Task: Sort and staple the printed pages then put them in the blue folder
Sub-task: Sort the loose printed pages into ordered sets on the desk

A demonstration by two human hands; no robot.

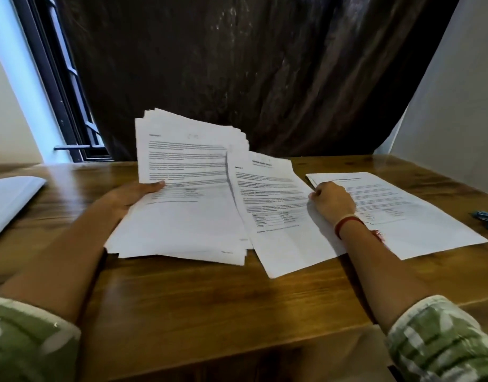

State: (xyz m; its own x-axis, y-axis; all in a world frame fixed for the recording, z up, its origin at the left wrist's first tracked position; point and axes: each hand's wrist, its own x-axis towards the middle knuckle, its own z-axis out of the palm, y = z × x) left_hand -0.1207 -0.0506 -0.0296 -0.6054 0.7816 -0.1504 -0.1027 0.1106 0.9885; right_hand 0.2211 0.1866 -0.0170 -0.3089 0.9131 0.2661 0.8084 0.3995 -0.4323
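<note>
Left hand [132,195] clamped on fanned stack [187,216], centre frame; right hand [333,201] pinching one page [270,216]. Could slide apart and lose order under a slack left grip.

Single head-worn wide-angle view, looking forward and down across a wooden table [182,312].

The camera sits above the table's near edge, close enough that both forearms enter from the bottom corners. The stack of pages [187,188] fills the middle of the frame. The left hand [132,195] grips it at 9 o'clock, and the right hand [333,202] pinches a loose sheet [275,216] at 3 o'clock. The view faces a dark curtain [264,64] at 12 o'clock, with a window [63,86] at 10 o'clock. The wide lens makes the side walls lean outward.
</note>
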